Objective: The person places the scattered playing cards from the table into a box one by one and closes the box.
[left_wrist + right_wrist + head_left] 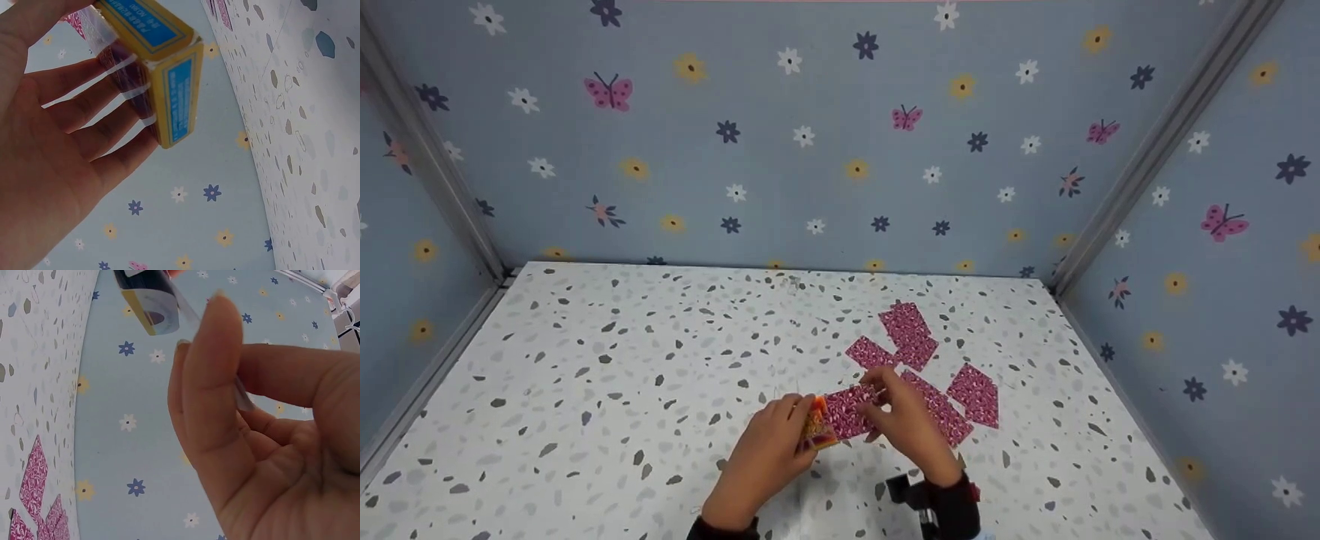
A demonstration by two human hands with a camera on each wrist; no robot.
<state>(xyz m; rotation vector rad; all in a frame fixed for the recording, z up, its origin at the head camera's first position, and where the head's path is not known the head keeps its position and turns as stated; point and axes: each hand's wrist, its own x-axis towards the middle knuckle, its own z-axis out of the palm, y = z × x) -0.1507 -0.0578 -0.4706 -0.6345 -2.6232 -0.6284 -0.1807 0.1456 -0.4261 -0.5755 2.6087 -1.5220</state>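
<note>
My left hand (771, 444) grips a small yellow playing-card box (177, 95) with blue printed panels; its fingers lie along one side in the left wrist view. A playing card (846, 412) with a magenta patterned back overlaps the box's right end in the head view. My right hand (911, 426) pinches that card at its right end between thumb and fingers. Edge-on, the card shows as a thin pale strip (243, 396) in the right wrist view, with the box's flap end (151, 309) above. Whether it is one card or several, I cannot tell.
Several magenta-backed cards (976, 397) lie loose on the speckled white table (622, 390), behind and right of my right hand. Some of them overlap (907, 330). Blue flowered panels (810, 97) rise at the back and both sides. A dark device sits on my right wrist.
</note>
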